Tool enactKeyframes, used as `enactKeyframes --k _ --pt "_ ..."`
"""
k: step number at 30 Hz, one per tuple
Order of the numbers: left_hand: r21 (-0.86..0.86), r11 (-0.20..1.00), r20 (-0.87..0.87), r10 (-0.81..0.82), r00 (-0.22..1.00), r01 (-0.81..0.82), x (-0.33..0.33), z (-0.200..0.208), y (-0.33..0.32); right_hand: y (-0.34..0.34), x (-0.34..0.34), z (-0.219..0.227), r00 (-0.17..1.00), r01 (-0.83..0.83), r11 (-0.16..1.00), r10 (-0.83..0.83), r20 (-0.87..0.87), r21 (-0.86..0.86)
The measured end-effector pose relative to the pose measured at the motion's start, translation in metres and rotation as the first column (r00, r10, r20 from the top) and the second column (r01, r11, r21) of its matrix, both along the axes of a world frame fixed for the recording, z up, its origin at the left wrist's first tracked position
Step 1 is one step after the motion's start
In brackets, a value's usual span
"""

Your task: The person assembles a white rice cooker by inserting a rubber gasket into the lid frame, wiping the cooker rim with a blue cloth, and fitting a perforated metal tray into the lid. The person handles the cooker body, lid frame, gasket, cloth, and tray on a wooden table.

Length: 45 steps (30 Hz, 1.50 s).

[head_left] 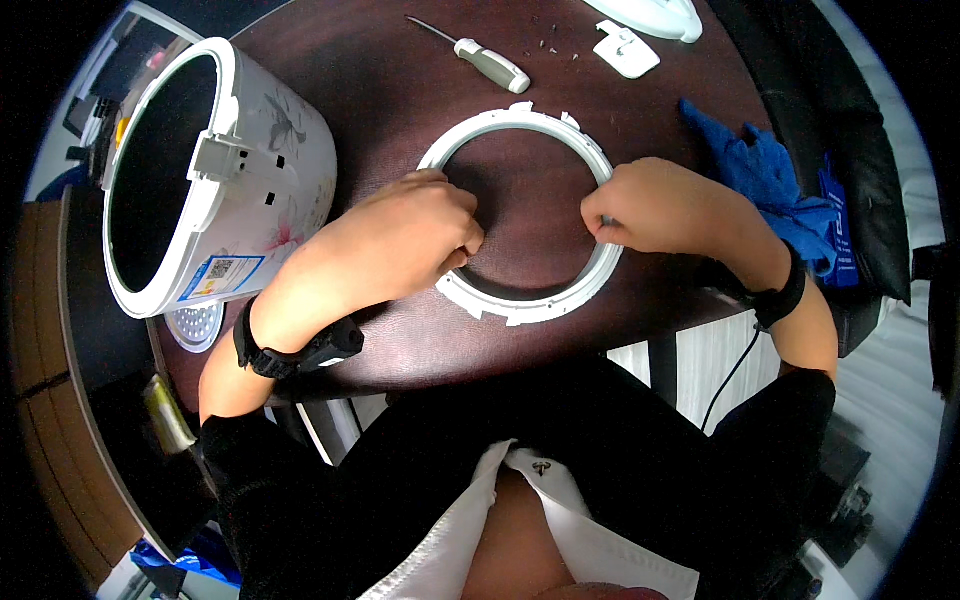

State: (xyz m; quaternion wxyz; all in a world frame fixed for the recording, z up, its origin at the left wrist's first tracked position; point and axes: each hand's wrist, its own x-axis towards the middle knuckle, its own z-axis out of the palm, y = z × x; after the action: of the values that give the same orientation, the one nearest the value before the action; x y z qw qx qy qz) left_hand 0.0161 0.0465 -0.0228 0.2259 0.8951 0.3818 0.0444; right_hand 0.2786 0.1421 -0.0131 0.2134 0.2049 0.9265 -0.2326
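A white plastic ring (pixel 515 311) with small tabs round its outer edge is over the dark brown table, between my hands. My left hand (pixel 425 225) is closed on the ring's left side and covers that stretch of it. On the opposite side my right hand (pixel 650 207) grips the rim with curled fingers. Both hands' fingertips are partly hidden. Left of my left forearm, a white rice cooker body (pixel 290 170) with a flower pattern lies tipped on its side, its dark opening facing left.
A screwdriver (pixel 490 67) with a grey and white handle lies beyond the ring, near several small screws (pixel 543 44). At the far right are a small white plastic part (pixel 628 52) and a white curved piece (pixel 660 15). A blue cloth (pixel 760 170) lies beside my right arm. A perforated disc (pixel 196 328) pokes out below the cooker body.
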Motion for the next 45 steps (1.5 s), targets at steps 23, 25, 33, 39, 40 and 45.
enactKeyframes --k 23,25,33,39,40,45 --pt "-0.021 0.999 0.026 -0.026 0.999 0.027 -0.004 -0.014 -0.010 -0.003 0.007 0.004 0.996 0.087 0.944 -0.084 0.026 -0.319" --pt "-0.030 0.999 0.049 -0.024 0.998 0.026 -0.004 -0.013 -0.010 -0.004 0.003 0.009 0.981 0.182 0.911 -0.143 0.132 -0.371" --pt "-0.072 0.996 0.125 -0.045 0.991 0.054 -0.001 -0.006 -0.013 -0.011 0.017 -0.004 0.942 0.317 0.839 -0.334 0.041 -0.443" --pt "-0.019 1.000 0.171 -0.021 0.985 0.025 -0.002 -0.010 -0.015 -0.019 0.029 -0.016 0.863 0.401 0.742 -0.502 -0.049 -0.538" --pt "-0.013 1.000 0.178 -0.013 0.984 0.015 -0.002 -0.011 -0.015 -0.020 0.029 -0.018 0.849 0.419 0.728 -0.527 -0.051 -0.542" --pt "0.018 0.999 0.198 0.026 0.980 -0.030 -0.003 -0.017 -0.019 -0.033 0.025 -0.015 0.832 0.434 0.797 -0.534 -0.152 -0.420"
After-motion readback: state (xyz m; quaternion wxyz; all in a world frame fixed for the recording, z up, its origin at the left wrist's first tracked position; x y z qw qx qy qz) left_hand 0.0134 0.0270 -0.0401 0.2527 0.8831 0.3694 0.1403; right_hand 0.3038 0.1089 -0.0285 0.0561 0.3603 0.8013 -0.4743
